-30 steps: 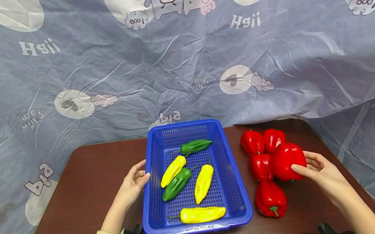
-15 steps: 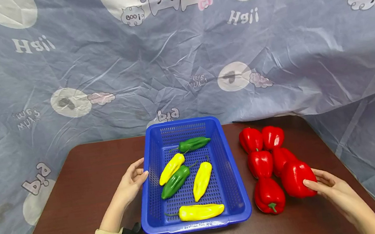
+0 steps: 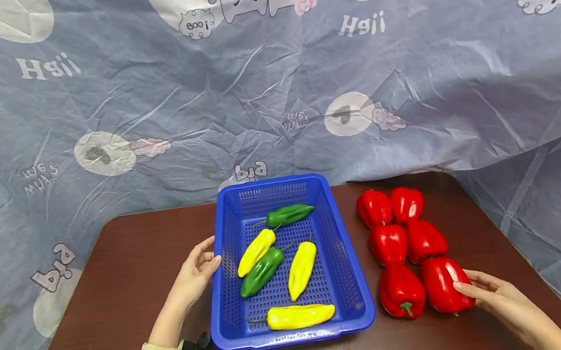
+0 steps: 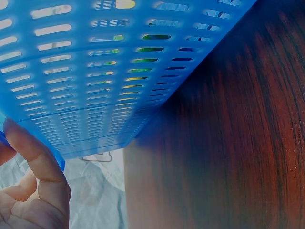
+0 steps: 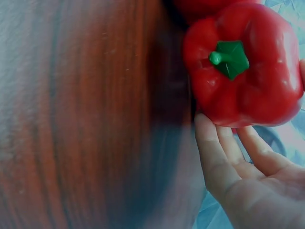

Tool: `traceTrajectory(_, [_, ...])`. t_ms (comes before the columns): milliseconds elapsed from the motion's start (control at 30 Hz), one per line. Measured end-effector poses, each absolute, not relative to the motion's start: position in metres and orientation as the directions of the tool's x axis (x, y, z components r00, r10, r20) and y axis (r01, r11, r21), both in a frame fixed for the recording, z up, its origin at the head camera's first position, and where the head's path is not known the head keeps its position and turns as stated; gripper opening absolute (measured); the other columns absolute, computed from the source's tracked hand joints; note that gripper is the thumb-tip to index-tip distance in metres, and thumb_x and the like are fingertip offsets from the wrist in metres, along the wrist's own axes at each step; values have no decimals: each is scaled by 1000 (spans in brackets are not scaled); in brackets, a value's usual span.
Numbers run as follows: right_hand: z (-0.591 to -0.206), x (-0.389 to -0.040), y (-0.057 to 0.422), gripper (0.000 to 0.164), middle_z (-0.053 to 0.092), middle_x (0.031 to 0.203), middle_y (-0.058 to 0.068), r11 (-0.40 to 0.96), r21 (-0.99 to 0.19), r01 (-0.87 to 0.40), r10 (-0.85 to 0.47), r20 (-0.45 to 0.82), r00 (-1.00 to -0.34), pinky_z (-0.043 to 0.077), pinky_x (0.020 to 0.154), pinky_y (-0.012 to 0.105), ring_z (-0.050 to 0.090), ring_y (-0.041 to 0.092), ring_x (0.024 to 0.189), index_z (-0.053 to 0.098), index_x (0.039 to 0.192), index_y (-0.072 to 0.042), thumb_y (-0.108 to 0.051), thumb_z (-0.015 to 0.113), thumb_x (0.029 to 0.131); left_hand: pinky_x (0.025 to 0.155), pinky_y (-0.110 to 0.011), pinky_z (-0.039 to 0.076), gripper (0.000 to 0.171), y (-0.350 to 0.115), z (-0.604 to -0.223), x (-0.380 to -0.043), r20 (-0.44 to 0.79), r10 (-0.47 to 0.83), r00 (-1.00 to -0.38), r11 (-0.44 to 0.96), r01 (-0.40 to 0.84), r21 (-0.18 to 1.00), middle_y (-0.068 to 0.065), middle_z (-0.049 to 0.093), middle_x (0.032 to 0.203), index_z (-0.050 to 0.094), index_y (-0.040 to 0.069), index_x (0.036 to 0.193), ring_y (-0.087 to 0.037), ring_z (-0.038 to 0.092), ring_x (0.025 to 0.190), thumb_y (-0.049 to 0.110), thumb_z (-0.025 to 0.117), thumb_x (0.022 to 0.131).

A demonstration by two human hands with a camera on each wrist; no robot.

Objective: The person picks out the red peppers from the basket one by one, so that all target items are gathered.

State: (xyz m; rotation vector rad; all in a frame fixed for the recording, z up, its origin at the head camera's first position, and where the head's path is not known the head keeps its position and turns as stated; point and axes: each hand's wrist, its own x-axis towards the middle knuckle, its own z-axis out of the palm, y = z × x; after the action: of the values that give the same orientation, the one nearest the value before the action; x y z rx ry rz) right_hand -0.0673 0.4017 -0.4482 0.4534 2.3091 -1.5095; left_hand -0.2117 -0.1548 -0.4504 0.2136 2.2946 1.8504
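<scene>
A blue plastic basket [image 3: 346, 249] stands mid-table, with yellow long peppers [image 3: 300, 316] and green ones [image 3: 262, 271] lying inside. My left hand [image 3: 194, 275] pinches its left rim between thumb and fingers; in the left wrist view those fingers [image 4: 40, 164] curl at the edge of the slotted wall. On the right, my right hand [image 3: 502, 296] holds a red bell pepper [image 3: 443, 283] at the near end of a group, thumb on top and fingers along its right side. The right wrist view shows this bell pepper [image 5: 243, 67] stem-on, down at the table, with fingertips against its side.
Several other red bell peppers, such as the one beside the held one [image 3: 402, 292] and one farther back [image 3: 374, 208], sit in two columns right of the basket. The brown table [image 3: 127, 268] meets a grey-blue printed cloth [image 3: 248, 96] behind.
My right hand has brought the red bell pepper toward the near edge, from over the right column down to its near end. The left hand has stayed at the basket rim.
</scene>
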Motion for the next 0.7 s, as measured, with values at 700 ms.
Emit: traceTrajectory(700, [-462, -73, 404, 80, 24, 154, 34, 389, -779, 493, 79, -505, -860, 49, 87, 18, 49, -16, 95, 17, 148, 17, -45, 41, 105, 72, -25, 54, 57, -154, -447, -212, -67, 223, -972, 233, -14, 972, -28, 57, 115, 28, -1, 151, -7, 62, 81, 7, 53, 101])
